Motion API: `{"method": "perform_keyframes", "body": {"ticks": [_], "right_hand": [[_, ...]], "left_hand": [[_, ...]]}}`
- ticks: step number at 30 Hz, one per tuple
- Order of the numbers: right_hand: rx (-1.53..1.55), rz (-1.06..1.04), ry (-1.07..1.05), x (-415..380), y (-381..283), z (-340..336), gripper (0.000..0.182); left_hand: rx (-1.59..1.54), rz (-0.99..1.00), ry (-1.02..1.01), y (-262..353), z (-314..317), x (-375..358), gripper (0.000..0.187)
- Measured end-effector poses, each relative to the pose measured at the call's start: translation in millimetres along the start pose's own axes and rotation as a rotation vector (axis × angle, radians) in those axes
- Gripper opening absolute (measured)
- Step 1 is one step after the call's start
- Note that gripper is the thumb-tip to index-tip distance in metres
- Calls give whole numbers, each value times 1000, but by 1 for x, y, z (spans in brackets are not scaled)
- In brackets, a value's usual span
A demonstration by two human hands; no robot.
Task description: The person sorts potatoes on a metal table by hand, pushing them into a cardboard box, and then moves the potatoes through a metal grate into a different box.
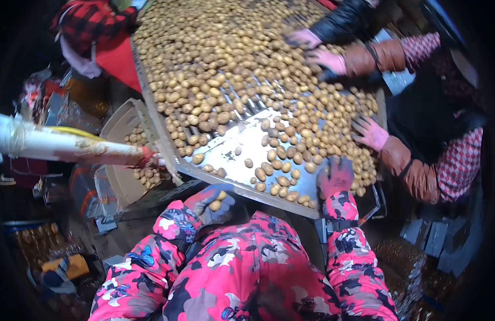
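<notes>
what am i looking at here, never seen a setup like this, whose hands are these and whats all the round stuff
There is no robot here, just one picture from a camera on a person's head, looking forward and down. The pink camouflage sleeves are the wearer's. The round things are potatoes, spread over a metal-edged table. The wearer's gloved left hand, by the near edge, holds a couple of small ones. The right hand is at the potatoes; whether it grips any is unclear. The pink-gloved hands farther right belong to other people.
</notes>
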State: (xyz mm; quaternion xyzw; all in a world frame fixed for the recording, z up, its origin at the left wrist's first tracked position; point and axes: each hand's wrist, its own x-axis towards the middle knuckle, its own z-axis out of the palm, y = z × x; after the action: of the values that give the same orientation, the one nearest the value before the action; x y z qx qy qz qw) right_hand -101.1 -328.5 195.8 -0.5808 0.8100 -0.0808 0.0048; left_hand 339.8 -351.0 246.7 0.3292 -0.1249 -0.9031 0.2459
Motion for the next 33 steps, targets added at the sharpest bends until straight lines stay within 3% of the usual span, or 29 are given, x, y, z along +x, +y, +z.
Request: {"method": "perform_keyframes", "body": {"ticks": [1,4,5,6,8,10,11,13,14,16,17,18,19,20,21,23,25,27,29,30,31,33], "right_hand": [[29,141,115,10,-14,2,63],[322,-257,119,29,-106,-12,58],[275,-440,188,23,-144,-20,58],[203,-542,133,16,-166,-17,58],[136,-697,-167,3,-160,22,60],[107,-556,-159,-2,-114,47,60],[37,-451,-188,-6,-110,7,62],[-52,-408,-124,-8,-70,9,63],[-80,-346,-58,-17,-59,13,62],[-116,-220,44,-29,-45,13,61],[-76,-223,-9,-35,-52,10,61],[-42,-207,-51,-47,-63,6,60],[-19,-170,-88,-64,-69,-3,60],[28,-296,-11,-77,-76,-1,57],[74,-261,-117,-91,-78,-4,56],[92,-250,-118,-111,-71,4,59],[46,-190,-171,-125,-63,-3,63],[60,-94,-247,-137,-54,-8,65],[69,-77,-272,-147,-51,-14,67],[75,-78,-282,-148,-49,-13,67],[61,-81,-299,-148,-46,-10,69],[26,-43,-295,-147,-53,-11,69]], "left_hand": [[-72,-19,162,-6,-5,-3,59],[-188,-35,130,1,-35,-32,60],[-129,43,245,-2,-44,-39,62],[-324,103,54,-5,-67,-49,57],[-477,242,400,9,-74,-77,48],[-399,520,387,18,-91,-118,41],[-281,598,456,23,-102,-136,41],[140,659,747,32,-159,-162,42],[525,651,949,35,-203,-172,42],[1682,415,1338,44,-282,-209,43],[2334,208,1464,48,-318,-236,42],[2359,95,1516,54,-339,-253,42],[2221,-15,1525,63,-352,-261,42],[2065,-108,1535,74,-360,-265,43],[1909,-152,1571,79,-364,-267,43],[1689,-159,1619,85,-366,-267,44],[1490,-37,1633,88,-360,-260,44],[1121,249,1548,88,-332,-238,45],[517,460,1269,87,-266,-198,46],[297,437,1056,87,-217,-173,47],[184,379,878,87,-174,-150,48],[273,233,444,78,-94,-102,49]]}}
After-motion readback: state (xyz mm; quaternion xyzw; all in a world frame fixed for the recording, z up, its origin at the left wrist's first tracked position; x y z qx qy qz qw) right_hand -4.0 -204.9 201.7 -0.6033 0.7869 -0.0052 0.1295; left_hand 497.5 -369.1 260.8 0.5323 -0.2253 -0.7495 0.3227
